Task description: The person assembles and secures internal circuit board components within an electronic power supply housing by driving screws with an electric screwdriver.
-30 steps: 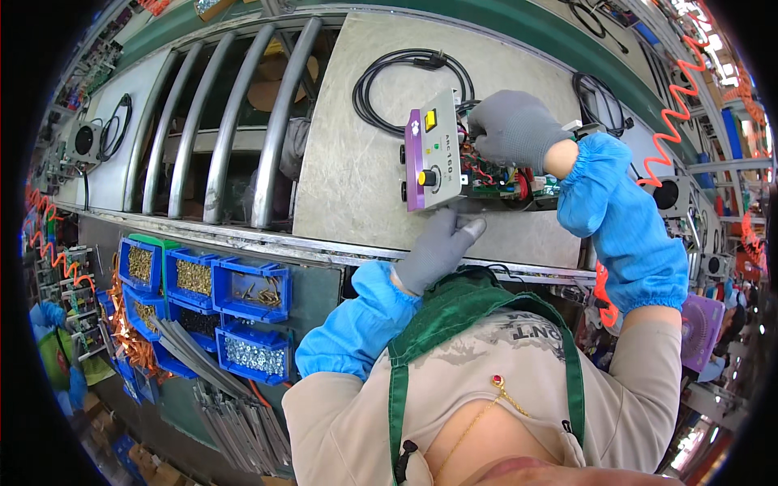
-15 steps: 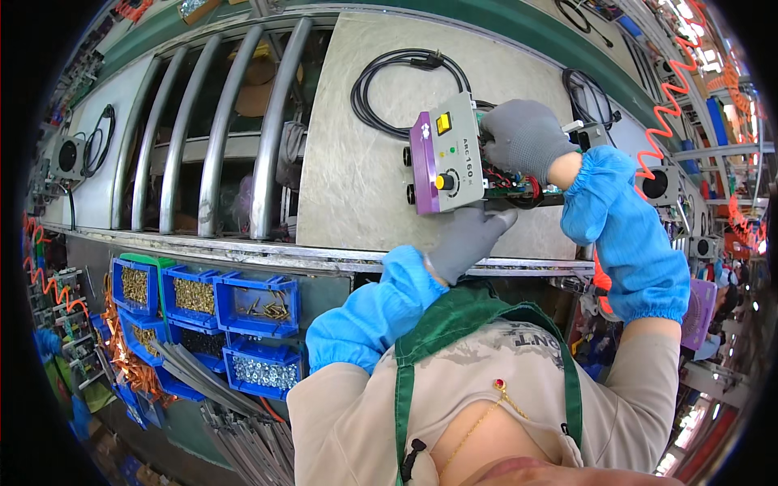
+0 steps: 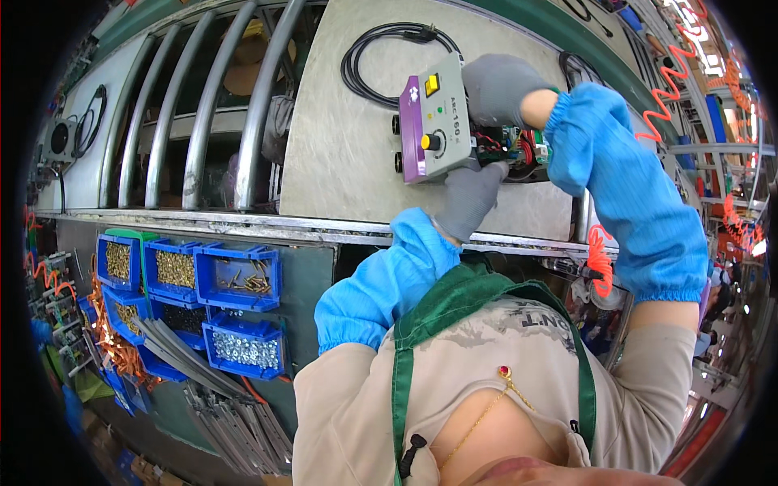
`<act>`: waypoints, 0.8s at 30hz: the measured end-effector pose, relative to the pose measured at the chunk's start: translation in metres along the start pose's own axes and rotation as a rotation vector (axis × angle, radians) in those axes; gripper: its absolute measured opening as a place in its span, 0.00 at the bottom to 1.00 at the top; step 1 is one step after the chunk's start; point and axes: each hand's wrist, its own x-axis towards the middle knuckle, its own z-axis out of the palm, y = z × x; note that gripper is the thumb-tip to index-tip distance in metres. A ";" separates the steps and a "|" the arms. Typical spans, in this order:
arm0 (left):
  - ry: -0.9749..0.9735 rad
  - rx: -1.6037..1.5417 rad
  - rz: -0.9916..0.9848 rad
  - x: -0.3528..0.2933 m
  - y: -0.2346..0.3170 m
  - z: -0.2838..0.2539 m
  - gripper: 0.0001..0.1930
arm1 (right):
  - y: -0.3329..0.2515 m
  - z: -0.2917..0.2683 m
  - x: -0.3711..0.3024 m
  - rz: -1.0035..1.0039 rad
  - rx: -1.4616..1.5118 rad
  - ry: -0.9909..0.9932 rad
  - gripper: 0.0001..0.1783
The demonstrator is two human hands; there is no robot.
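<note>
Left hand (image 3: pixel 472 197) at near edge of front panel (image 3: pixel 444 121), thumb spread; right hand (image 3: pixel 504 91) behind it; I cannot tell either grip; panel tipping could strain wires (image 3: pixel 527 152) behind it.

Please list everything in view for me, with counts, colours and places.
Panelled unit: one, grey and purple, on the worktop
Worktop: one, grey, in front of the person
Coiled cables: at least two, black, one on the worktop's far side
Rollers: at least four, silver, left of the worktop
Bins: at least six, blue, lower left
Screws: many, brass-coloured, in bins
Nuts or washers: many, silver, in a bin
Strips: many, grey, near the bins
Spiral hoses: several, orange-red, mainly right
Apron: one, green, on the person
Sleeve covers: two, blue, on the arms
Left hand: one, grey-gloved, at the unit's near edge
Right hand: one, grey-gloved, behind the front panel
</note>
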 end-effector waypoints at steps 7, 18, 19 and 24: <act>0.174 -0.238 0.015 -0.006 0.008 0.012 0.11 | 0.001 0.013 0.005 -0.031 -0.008 0.045 0.17; 0.243 0.078 0.595 0.015 -0.022 0.014 0.05 | 0.029 -0.001 -0.047 -0.104 0.039 0.104 0.16; 0.162 -0.232 0.449 0.016 -0.024 0.014 0.04 | 0.028 0.000 -0.050 -0.102 0.045 0.105 0.16; 0.193 0.082 0.661 0.018 -0.027 0.009 0.12 | 0.042 0.003 -0.075 -0.125 0.087 0.153 0.16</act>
